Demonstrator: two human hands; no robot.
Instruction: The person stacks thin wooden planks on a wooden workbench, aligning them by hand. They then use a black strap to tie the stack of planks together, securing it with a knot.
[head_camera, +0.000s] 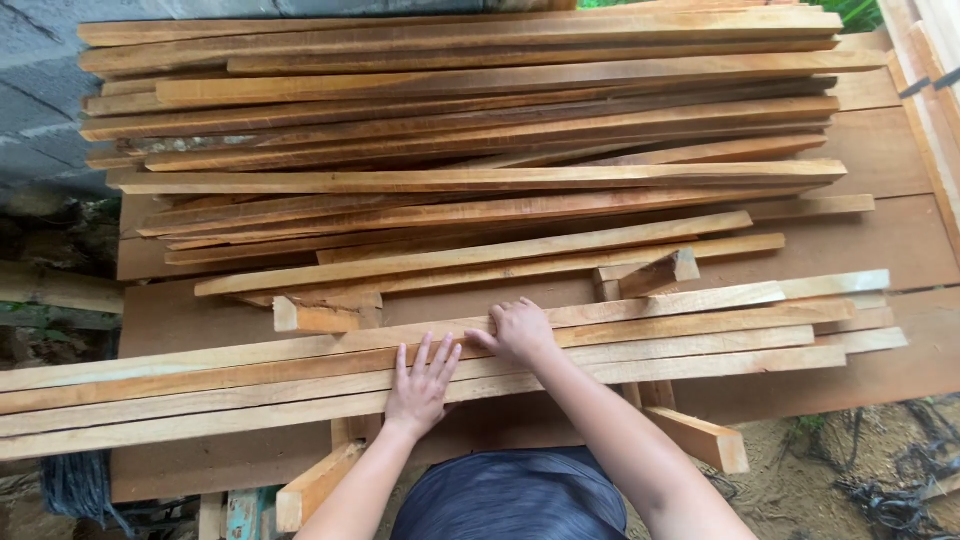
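Both hands on near slats (620, 345): left hand (420, 385) flat, fingers (428, 352) spread open; right hand (520, 330) fingers curled over slat's far edge.

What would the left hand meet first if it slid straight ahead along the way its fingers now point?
Probably the short wooden block lying just beyond the near row of slats. The left hand rests flat, fingers pointing away and slightly right, so depth is uncertain.
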